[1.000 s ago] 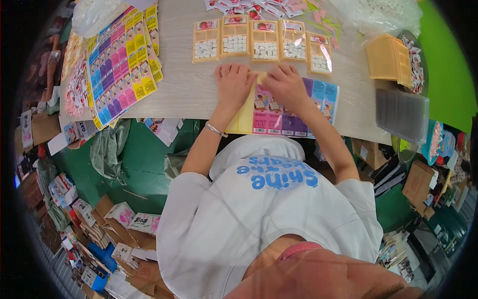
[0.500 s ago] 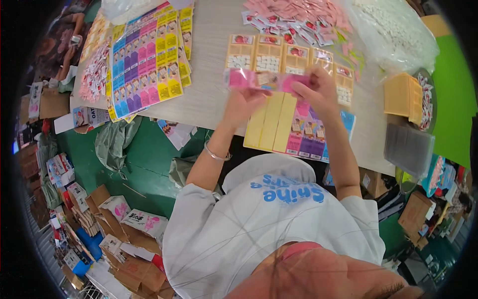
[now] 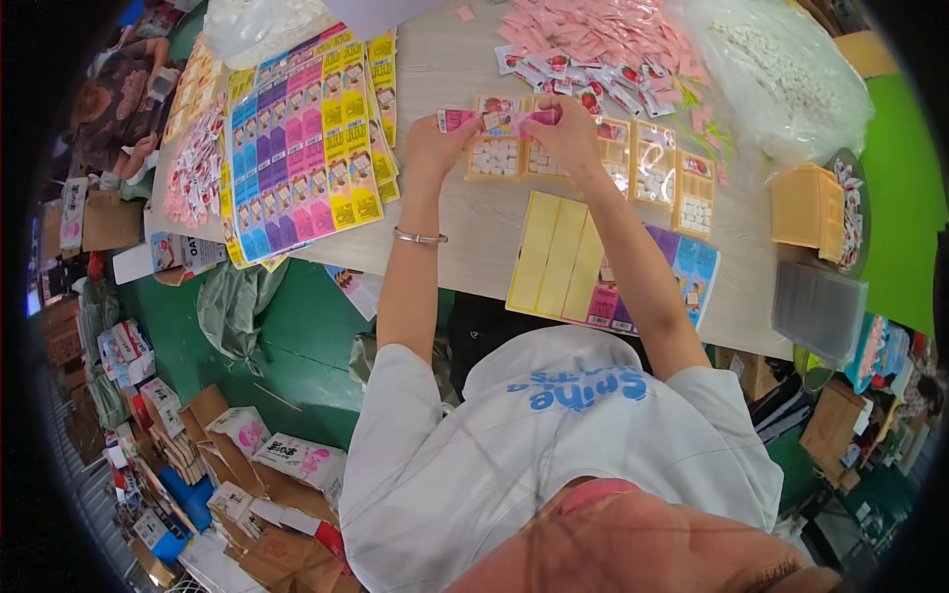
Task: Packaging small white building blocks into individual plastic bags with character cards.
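A pink printed sticker strip [image 3: 501, 123] is stretched between my two hands. My left hand [image 3: 440, 146] pinches its left end, and my right hand [image 3: 571, 138] pinches its right end. The strip lies across the upper part of the leftmost small yellow tray [image 3: 494, 160], which has white pieces in its lower compartments. More such trays stand in a slanting row to the right, such as the rightmost tray [image 3: 695, 198], with red-pictured packets at their tops. Close to my body lies a sticker sheet [image 3: 554, 252], its left part bare yellow backing.
A stack of colourful sticker sheets [image 3: 297, 148] lies at the left of the table. Pink sachets [image 3: 603, 40] are heaped at the back, beside a clear bag of white pieces [image 3: 781, 84]. Stacked yellow trays [image 3: 806, 208] stand at the right edge. A person [image 3: 124, 99] sits far left.
Both hands have moved farther away and to the left, bringing the pink sticker strip from above the sticker sheet area onto the leftmost tray.
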